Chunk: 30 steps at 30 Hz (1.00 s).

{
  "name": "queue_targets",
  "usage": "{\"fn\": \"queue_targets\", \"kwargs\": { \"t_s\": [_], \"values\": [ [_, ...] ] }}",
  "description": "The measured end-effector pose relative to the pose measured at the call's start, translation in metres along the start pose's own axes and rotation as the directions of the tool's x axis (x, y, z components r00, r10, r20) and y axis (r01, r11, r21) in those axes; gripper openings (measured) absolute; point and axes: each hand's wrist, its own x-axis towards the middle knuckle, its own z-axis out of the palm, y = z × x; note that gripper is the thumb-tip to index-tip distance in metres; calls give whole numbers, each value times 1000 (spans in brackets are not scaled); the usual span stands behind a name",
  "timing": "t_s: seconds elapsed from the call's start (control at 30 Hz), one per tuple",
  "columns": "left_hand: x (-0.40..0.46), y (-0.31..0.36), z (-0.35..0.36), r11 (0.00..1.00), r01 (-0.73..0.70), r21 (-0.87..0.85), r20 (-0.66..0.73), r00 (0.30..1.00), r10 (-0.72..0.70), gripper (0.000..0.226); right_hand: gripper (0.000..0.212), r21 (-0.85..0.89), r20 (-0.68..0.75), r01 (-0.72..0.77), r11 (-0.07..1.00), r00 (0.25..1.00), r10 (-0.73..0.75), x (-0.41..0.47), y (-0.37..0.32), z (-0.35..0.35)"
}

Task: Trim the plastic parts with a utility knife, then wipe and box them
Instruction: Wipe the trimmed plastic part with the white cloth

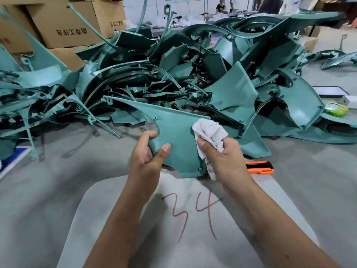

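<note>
I am gripping the teal plastic part (173, 136) in my left hand (147, 153) while my right hand (222, 153) is clutching a white cloth (209, 132) against its three o'clock edge.

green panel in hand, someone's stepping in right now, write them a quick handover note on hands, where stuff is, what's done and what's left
Left hand grips the green panel by its near edge, holding it up over the table.
Right hand holds a bunched white cloth pressed against the panel's face.
Utility knife lies set down on the table, right of the hands.
Pile of green parts sits behind; cardboard boxes stand far left.
Done: knife is down, wiping under way.
Left: finish wiping, box this panel, then work through the pile.
</note>
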Motion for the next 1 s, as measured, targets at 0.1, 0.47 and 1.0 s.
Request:
{"fn": "queue_targets", "kwargs": {
  "t_s": [0.1,0.47,1.0],
  "values": [
    [4,2,-10,996,92,-23,149,985,-87,31,14,50,-102,-8,999,995,13,1,-3,-5],
    [-2,-6,9,905,242,-350,-108,949,-295,48,21,129,-203,30,991,979,-3,0,2,4],
    [-1,5,-11,978,135,161,182,970,-164,34,10,-181,100,132,975,988,-116,2,-10,-17]
  ]
}}
